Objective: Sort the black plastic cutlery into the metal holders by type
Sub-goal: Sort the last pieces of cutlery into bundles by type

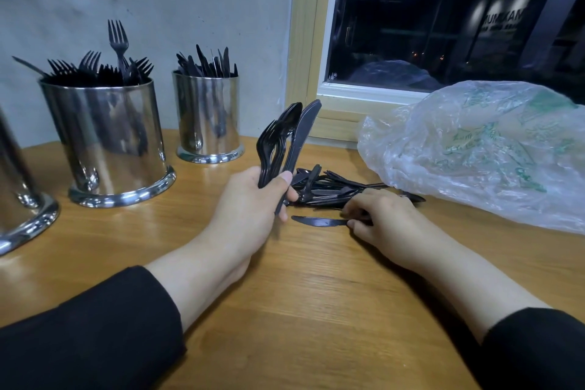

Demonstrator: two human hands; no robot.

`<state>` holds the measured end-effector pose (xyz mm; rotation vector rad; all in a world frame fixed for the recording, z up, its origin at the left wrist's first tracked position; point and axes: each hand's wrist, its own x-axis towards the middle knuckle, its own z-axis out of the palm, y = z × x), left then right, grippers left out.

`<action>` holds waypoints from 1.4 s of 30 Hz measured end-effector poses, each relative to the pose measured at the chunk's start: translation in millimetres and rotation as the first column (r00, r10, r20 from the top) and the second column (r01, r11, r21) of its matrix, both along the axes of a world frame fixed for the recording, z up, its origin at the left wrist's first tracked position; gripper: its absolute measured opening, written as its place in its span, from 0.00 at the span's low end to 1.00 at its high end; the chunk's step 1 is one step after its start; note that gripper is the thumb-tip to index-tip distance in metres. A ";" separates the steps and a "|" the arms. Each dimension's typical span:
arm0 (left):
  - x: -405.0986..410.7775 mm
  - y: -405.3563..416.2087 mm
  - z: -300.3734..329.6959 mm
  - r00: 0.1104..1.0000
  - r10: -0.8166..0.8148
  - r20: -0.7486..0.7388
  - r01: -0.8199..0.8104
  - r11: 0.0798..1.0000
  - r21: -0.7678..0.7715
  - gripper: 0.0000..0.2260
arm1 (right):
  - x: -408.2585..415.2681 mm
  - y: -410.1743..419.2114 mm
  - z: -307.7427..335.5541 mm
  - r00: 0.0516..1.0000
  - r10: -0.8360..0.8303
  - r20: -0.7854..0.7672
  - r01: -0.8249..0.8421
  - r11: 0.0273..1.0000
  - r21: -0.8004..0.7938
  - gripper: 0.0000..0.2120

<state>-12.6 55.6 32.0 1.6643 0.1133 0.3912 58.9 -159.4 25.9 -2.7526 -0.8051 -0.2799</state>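
Partly, we cannot resolve detail: the third polished metal cylinder (pixel 22 199) is cut off by the left edge, and its contents are out of view. Within the loose heap of black plastic cutlery (pixel 329 188) on the wooden tabletop (pixel 316 310), single types blur together. Our left hand (pixel 250 209) grips an upright bundle of black plastic utensils (pixel 285 139); we read fork tines, spoon bowls and one knife blade in it. Our right hand (pixel 380 218) lies on the table with fingers curled, pinching the handle end of a flat black plastic knife (pixel 318 221) just in front of the heap. The wide mirror-finish steel holder of forks (pixel 107 142) stands left; the narrower steel holder of knives (pixel 209 117) stands behind it. A crinkled translucent plastic bag with green print (pixel 481 149) rests at right.
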 end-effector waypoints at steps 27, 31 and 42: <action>-9.3 -14.0 5.1 0.990 -0.134 0.042 0.139 0.979 -0.148 0.09 | -32.7 45.6 27.1 0.900 0.344 -0.266 0.116 0.400 0.909 0.10; -10.9 -11.4 6.1 0.981 -0.185 0.050 0.191 0.967 -0.168 0.09 | -32.4 57.5 32.8 0.906 0.312 -0.286 0.131 0.435 0.891 0.10; 1.4 14.6 10.4 0.963 -0.268 0.009 0.264 0.942 -0.207 0.12 | -8.5 84.0 63.8 0.924 0.297 -0.239 0.060 0.507 0.860 0.08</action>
